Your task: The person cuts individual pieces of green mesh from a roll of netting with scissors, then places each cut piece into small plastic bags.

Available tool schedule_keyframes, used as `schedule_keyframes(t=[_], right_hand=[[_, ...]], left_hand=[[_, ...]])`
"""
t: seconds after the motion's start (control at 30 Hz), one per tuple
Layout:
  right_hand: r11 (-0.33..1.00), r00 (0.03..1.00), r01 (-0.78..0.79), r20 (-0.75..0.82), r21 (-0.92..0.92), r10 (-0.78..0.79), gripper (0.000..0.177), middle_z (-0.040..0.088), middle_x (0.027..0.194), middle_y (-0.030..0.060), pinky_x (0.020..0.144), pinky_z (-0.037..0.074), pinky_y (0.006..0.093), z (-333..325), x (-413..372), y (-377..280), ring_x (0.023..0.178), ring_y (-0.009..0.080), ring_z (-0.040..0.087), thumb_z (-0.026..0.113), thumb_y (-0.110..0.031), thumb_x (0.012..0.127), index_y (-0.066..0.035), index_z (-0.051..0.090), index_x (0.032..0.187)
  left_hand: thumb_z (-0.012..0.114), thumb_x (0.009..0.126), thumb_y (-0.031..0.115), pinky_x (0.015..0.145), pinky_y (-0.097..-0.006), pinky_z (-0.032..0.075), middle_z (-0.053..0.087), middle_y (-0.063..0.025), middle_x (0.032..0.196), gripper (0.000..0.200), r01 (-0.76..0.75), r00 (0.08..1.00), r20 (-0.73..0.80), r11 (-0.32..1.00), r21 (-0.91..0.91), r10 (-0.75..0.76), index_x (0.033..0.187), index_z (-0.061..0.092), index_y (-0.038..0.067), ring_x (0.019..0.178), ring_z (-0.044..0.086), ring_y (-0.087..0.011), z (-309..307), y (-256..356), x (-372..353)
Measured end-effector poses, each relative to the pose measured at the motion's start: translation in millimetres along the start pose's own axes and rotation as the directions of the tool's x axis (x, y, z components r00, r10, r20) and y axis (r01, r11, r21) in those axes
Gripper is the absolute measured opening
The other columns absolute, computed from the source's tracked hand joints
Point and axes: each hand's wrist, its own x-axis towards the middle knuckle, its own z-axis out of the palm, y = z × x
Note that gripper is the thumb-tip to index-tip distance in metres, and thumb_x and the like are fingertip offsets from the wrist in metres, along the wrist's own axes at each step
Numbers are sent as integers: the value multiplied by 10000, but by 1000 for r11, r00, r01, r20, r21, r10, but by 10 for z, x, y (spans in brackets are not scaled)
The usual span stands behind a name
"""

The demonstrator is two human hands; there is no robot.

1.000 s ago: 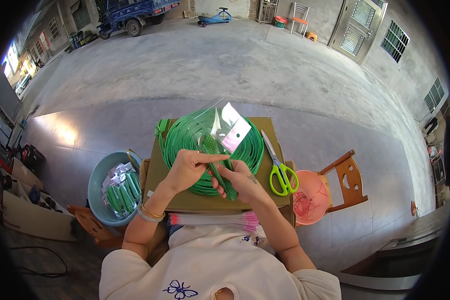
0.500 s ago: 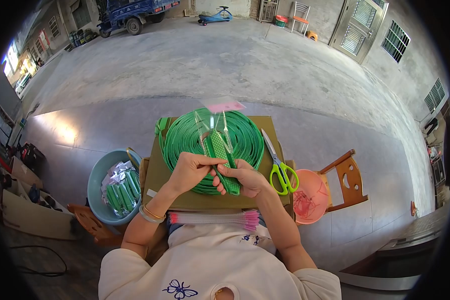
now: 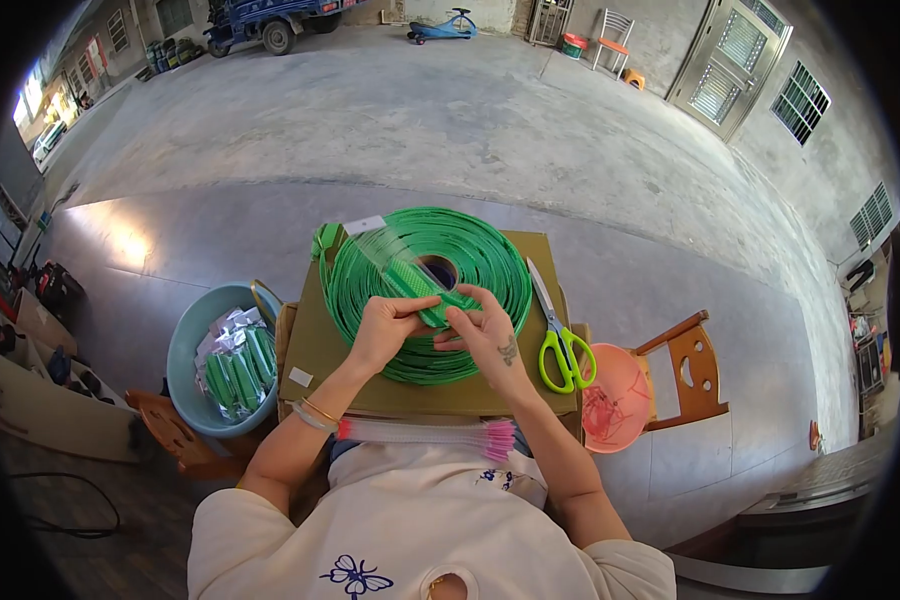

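Over a large coil of green ribbon (image 3: 500, 270), both hands pinch a clear plastic bag (image 3: 378, 243) with a white top. A folded green dotted strip (image 3: 408, 282) lies inside it, slanting up to the left. My left hand (image 3: 385, 328) grips the lower left side of the bagged strip between thumb and fingers. Opposite it, my right hand (image 3: 482, 330) pinches the lower right end, its fingers curled. The exact edges under the fingertips are hidden. Green-handled scissors (image 3: 567, 358) lie right of the coil, blades pointing away.
The coil rests on an olive board (image 3: 305, 350). A bundle of clear sleeves with pink ends (image 3: 420, 432) lies along my lap. To the left, a blue basin (image 3: 182, 365) holds several packed green strips; a pink basin (image 3: 638, 400) with thin pink pieces sits on a wooden chair (image 3: 705, 370).
The bag has swung from upright to leaning left, and its top now shows white instead of pink. The strip's lower end no longer sticks out below my right hand, which has moved up.
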Motion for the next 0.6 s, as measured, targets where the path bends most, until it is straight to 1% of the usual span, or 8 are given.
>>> schedule_keyframes(t=[0.03, 0.07, 0.13, 0.23, 0.33, 0.43, 0.53, 0.6], right_hand=[[993, 993, 106, -52, -51, -108, 276, 634, 813, 161, 623, 535, 299, 22, -23, -1, 662, 229, 626, 543, -137, 878, 47, 542, 1083], [953, 983, 163, -45, -255, -180, 266, 635, 813, 158, 619, 525, 309, 25, -35, -2, 688, 238, 623, 560, -122, 859, 34, 559, 1074], [744, 951, 250, 13, -619, -309, 255, 636, 812, 152, 612, 505, 329, 27, -63, 10, 740, 256, 618, 593, -94, 823, 6, 592, 1057], [443, 796, 438, 108, -782, -595, 246, 636, 794, 134, 680, 475, 370, 38, -58, 172, 872, 289, 593, 616, -67, 776, -14, 625, 1016], [358, 775, 473, 186, -805, -605, 266, 652, 802, 121, 811, 436, 407, 17, -21, 188, 1002, 309, 545, 625, -51, 756, -14, 625, 1019], [345, 750, 511, 212, -788, -627, 250, 661, 835, 115, 924, 371, 445, -10, 53, 215, 1084, 322, 511, 617, -47, 757, -10, 626, 1005], [282, 752, 536, 298, -796, -588, 237, 664, 861, 119, 981, 326, 466, -56, 110, 220, 1142, 333, 476, 603, -49, 764, -5, 623, 997], [286, 760, 539, 311, -792, -571, 230, 663, 856, 124, 998, 306, 474, -61, 144, 215, 1162, 338, 459, 594, -57, 772, -5, 622, 995]], left_hand=[[457, 792, -107, 743, -245, 533, 644, -98, 921, 322, 20, 1000, 3, 999, -37, -20, 1063, 613, -33, 755, 605, -111, -11, -29, 12], [461, 795, -104, 755, -253, 535, 640, -104, 934, 319, 42, 999, 7, 996, -73, -41, 1071, 606, -36, 777, 610, -121, -26, -58, 17], [466, 801, -100, 773, -267, 538, 635, -103, 945, 317, 64, 998, 18, 991, -116, -63, 1084, 596, -41, 815, 614, -135, -49, -89, 9], [468, 810, -99, 792, -282, 540, 629, -81, 932, 324, 60, 998, 34, 987, -148, -55, 1106, 583, -33, 847, 612, -139, -66, -110, 7], [466, 820, -101, 800, -292, 543, 624, -64, 912, 357, 64, 997, 56, 980, -191, -54, 1148, 565, 2, 848, 609, -134, -49, -130, 1], [466, 826, -105, 798, -295, 545, 625, -69, 914, 423, 70, 996, 76, 976, -206, -56, 1218, 514, 46, 847, 613, -140, -21, -69, -24], [467, 824, -112, 793, -298, 546, 627, -88, 911, 517, 84, 995, 65, 968, -236, -71, 1303, 419, 74, 839, 618, -148, -3, -41, -31], [468, 818, -121, 788, -300, 547, 627, -103, 901, 577, 99, 995, 45, 959, -264, -90, 1348, 346, 73, 826, 623, -153, 21, -5, -39]])
